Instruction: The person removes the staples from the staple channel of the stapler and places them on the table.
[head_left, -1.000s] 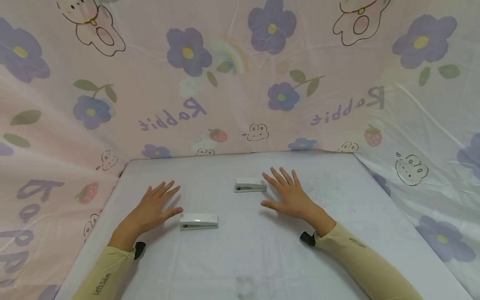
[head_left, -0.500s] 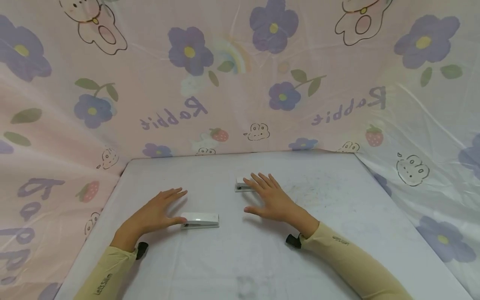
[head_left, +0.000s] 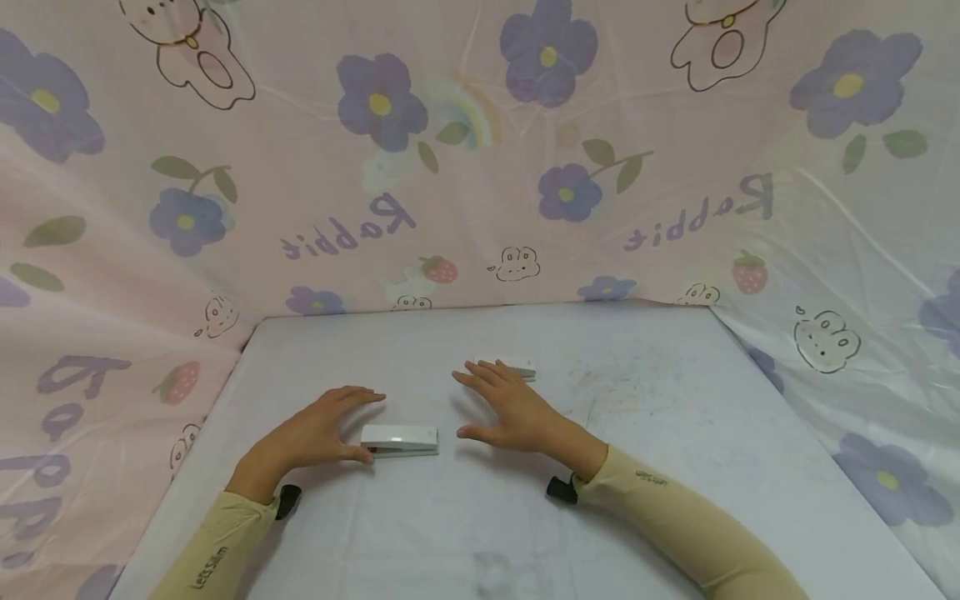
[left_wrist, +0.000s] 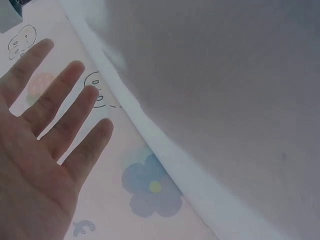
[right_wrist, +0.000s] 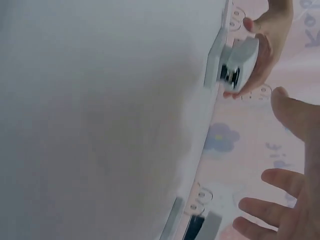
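Two white staplers are on the white table. The nearer stapler lies left of the middle; the farther stapler is partly covered by my right hand. Beside the left end of the nearer one is my left hand, fingers extended, thumb low by that end; whether it touches cannot be told. My right hand hovers between the staplers with spread fingers, holding nothing. In the right wrist view, one stapler appears in front of the left hand, and part of the other shows at the bottom.
A pink cloth with flowers and rabbits hangs behind the table and along its sides. Dark smudges mark the tabletop to the right. A black wrist camera sits below the right wrist, another below the left.
My right hand has swept left from beside the far stapler to in front of it. My left hand has shifted slightly right, its thumb lowering by the near stapler. Both staplers stay put.
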